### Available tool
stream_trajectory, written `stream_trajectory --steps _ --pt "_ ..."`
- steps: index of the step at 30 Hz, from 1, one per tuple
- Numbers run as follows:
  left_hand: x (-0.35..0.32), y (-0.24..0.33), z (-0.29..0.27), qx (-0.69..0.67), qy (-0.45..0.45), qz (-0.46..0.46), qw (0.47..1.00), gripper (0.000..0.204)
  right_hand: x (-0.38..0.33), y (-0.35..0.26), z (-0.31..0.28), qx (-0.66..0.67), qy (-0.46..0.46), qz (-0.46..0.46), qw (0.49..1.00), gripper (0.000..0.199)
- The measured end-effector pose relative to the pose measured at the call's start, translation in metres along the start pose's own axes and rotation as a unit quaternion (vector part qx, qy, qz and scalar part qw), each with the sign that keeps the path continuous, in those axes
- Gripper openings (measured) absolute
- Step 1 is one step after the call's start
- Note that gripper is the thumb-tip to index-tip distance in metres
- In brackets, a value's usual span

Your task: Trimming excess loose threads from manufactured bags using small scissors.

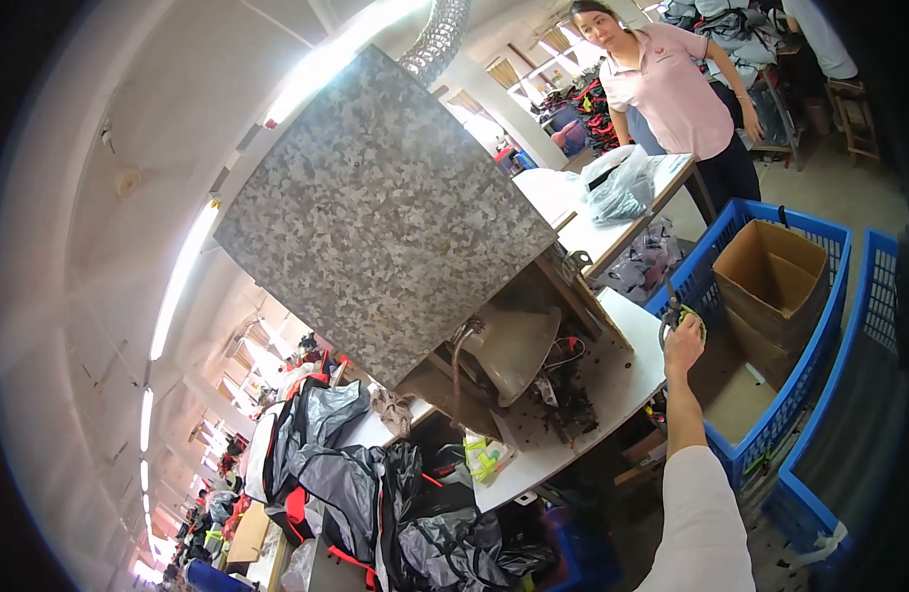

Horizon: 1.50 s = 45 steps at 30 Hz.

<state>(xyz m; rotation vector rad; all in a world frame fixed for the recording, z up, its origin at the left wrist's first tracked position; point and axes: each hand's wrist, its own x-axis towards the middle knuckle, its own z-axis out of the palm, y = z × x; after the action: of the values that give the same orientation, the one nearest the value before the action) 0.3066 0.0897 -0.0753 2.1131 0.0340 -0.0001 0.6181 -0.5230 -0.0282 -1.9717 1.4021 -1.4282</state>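
Note:
My right hand (683,344) reaches out at the end of a white sleeve, fingers closed around dark scissors (669,314). A bit of yellow-green shows by the fingers; whether it belongs to the scissors I cannot tell. The hand is above the gap between the white worktable (622,380) and a blue plastic crate (770,419). An open cardboard box (775,296) stands inside that crate, beyond the hand. My left hand is out of view.
A big grey mottled metal hood (385,207) rises over the worktable, with dark scraps (573,409) beneath it. Grey and black bags (375,493) pile up at lower left. A second blue crate (819,503) is at right. Beyond a table with plastic-wrapped goods (620,187) stands a person (671,94).

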Motion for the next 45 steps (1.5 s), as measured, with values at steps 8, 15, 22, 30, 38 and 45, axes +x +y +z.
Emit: stream_trajectory --steps 8,15,22,30,38,45 --pt "0.015 0.025 0.009 -0.09 -0.053 0.033 0.994 0.049 0.001 -0.001 -0.003 0.019 -0.005 0.016 1.0 0.022" --pt "0.023 0.034 0.044 -0.201 -0.108 0.047 0.972 0.051 0.001 -0.004 -0.007 0.007 -0.002 0.002 1.0 0.023" --pt "0.034 0.055 0.064 -0.301 -0.159 0.064 0.938 0.053 0.0 -0.004 -0.004 0.005 0.011 -0.004 1.0 0.024" --pt "0.036 0.094 0.069 -0.399 -0.196 0.082 0.892 0.055 0.001 0.002 -0.001 -0.004 0.0 -0.005 1.0 0.023" --pt "0.036 0.145 0.075 -0.499 -0.226 0.102 0.83 0.058 -0.001 -0.004 -0.009 0.016 -0.028 0.011 0.999 0.024" --pt "0.034 0.321 0.09 -0.642 -0.38 0.072 0.662 0.078 -0.001 -0.009 -0.012 0.033 -0.045 0.016 0.998 0.027"
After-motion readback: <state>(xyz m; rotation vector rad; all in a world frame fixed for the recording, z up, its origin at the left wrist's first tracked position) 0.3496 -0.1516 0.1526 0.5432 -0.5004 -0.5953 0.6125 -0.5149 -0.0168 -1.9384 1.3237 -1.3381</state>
